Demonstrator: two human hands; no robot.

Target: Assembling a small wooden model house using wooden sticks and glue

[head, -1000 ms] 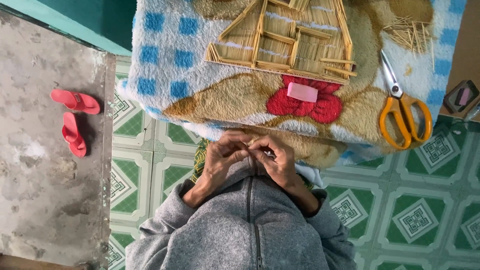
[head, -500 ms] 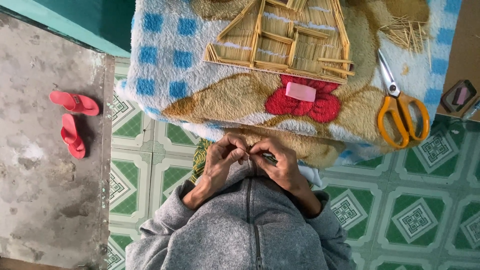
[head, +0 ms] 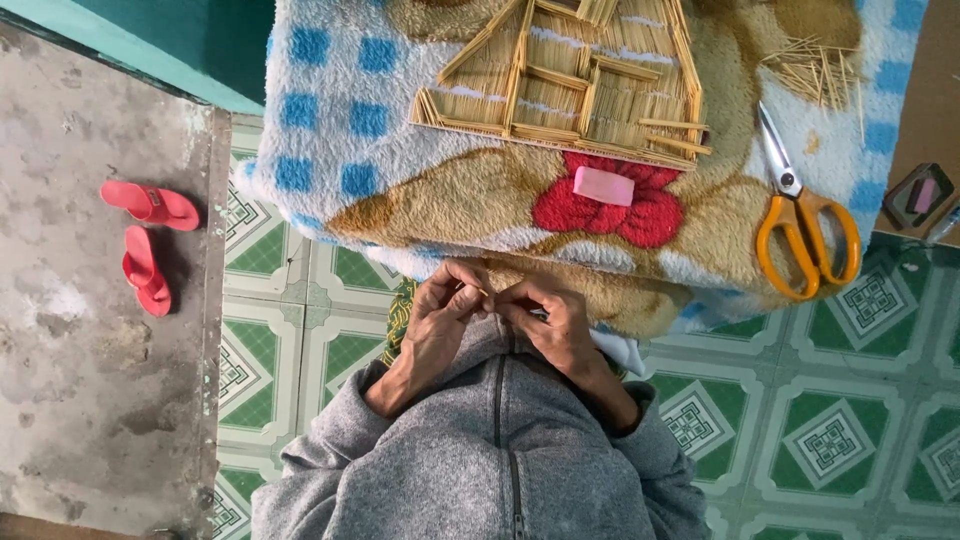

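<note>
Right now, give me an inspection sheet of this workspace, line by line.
Surface: fleece blanket with blue squares, laid over green patterned floor tiles.
Job's things: thin stick pinched between both hands; stick-built house model flat on the blanket.
Clutter: loose sticks, orange-handled scissors, pink block.
Hands: left hand and right hand meet at the fingertips in front of the grey zip top.
Cables: nothing seen.
Surroundings: bare concrete with two red sandals.
</note>
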